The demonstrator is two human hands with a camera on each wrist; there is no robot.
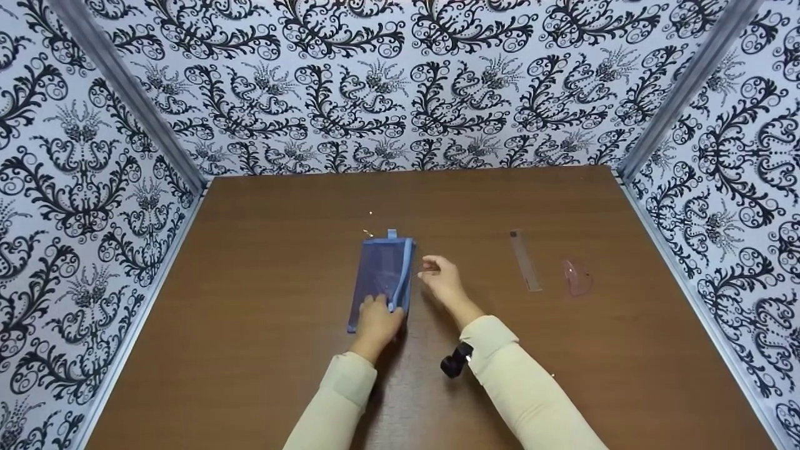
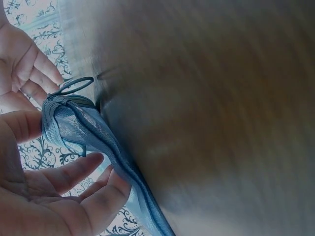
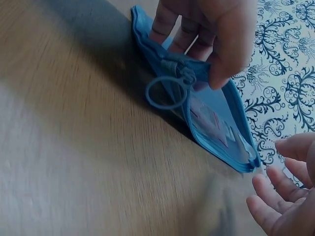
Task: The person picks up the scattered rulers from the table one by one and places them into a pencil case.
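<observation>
While the left hand (image 1: 377,315) grips its near end, blue pouch (image 1: 378,272), head view: on the table (image 1: 250,281), a small tab (image 1: 392,234) at its far end, its zip edge along the right side.
Right hand, head view: just right of the pouch's far part, fingers (image 1: 431,259) loosely bent and apart, holding nothing.
Clear strip (image 1: 526,261), head view: on the table, well apart to the right of the pouch.
Pink clear piece (image 1: 576,279), head view: on the table, right of the clear strip.
Left-hand grip, left wrist view: thumb on one side of the pouch, fingers on the other.
Zip ring (image 2: 81,78), left wrist view: at the pouch's end; whether the right hand behind it touches anything, I cannot tell.
Pouch mouth, right wrist view: parted, with clear contents (image 3: 209,123) bearing red marks inside.
Right-hand fingers, right wrist view: spread, near the pouch's corner, a gap between.
</observation>
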